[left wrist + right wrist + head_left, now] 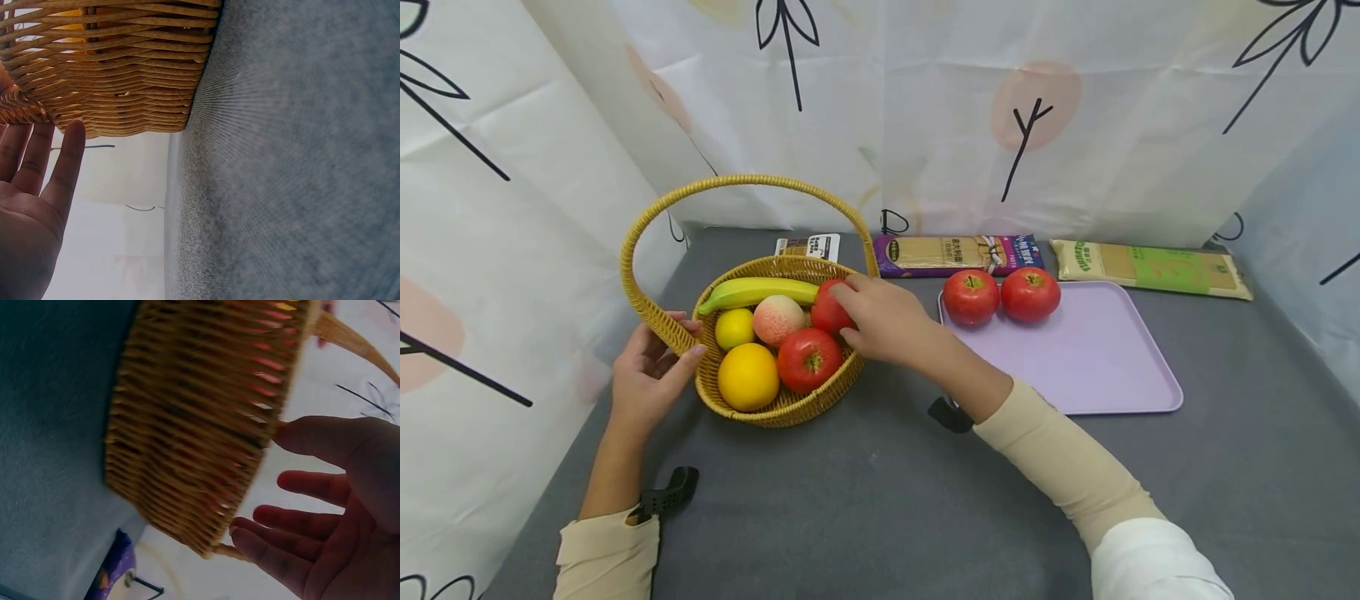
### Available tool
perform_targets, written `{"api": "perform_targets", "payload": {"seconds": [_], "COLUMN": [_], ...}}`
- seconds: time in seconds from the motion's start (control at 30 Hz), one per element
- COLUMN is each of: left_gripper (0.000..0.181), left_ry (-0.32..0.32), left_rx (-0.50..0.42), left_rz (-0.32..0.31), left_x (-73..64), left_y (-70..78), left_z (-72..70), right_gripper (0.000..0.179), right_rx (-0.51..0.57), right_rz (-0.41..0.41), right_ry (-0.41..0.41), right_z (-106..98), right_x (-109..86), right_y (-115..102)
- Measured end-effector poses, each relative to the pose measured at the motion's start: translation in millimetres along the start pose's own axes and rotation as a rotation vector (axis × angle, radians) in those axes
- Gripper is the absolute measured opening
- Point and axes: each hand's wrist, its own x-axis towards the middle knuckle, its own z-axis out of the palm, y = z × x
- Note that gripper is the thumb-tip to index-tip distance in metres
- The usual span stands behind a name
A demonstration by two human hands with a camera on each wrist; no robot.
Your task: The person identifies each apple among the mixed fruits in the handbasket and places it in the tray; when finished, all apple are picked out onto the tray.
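Note:
A round wicker basket (808, 408) with a tall arched handle (752, 179) stands at left on the table. In it lie a banana (756, 290), a lemon (734, 328), a peach (778, 318), an orange (748, 377), a red apple (810, 360) and a second apple (830, 310) at the right side. My left hand (651, 375) holds the foot of the handle, thumb in front and fingers behind. Over the right rim my right hand (891, 321) reaches, its loosely spread fingers right at the second apple. In the right wrist view its fingers (281, 534) appear beside the rim.
Two red apples (972, 297) sit at the back left of a lilac tray (1097, 358). Behind it lie a purple pasta pack (955, 254) and a green-and-beige noodle pack (1153, 268). A small labelled packet (811, 247) lies behind the basket. Patterned curtains (925, 108) enclose the table.

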Motion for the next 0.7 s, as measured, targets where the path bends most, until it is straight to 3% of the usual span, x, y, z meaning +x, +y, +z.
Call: {"api": "perform_targets", "payload": {"seconds": [0.23, 0.37, 0.47, 0.7], "left_gripper": [0.050, 0.051, 0.052, 0.050], "left_ry": [0.013, 0.016, -0.003, 0.004], "left_rx": [-0.007, -0.016, -0.016, -0.043], "left_rz": [-0.027, 0.006, 0.027, 0.013], "left_x": [-5.2, -5.3, -3.0, 0.0], "left_y": [2.3, 2.0, -0.2, -4.1], "left_z": [-4.1, -6.5, -4.4, 1.5], "right_gripper": [0.059, 0.049, 0.043, 0.062], "right_rx": [-0.154, -0.231, -0.263, -0.240], "right_rz": [0.049, 0.042, 0.062, 0.062], "right_ry": [-0.156, -0.200, -0.216, -0.162], "right_z": [18, 17, 18, 28], "right_x": [42.3, 57.8, 60.3, 53.9], "right_y": [-15, -24, -24, -9]}}
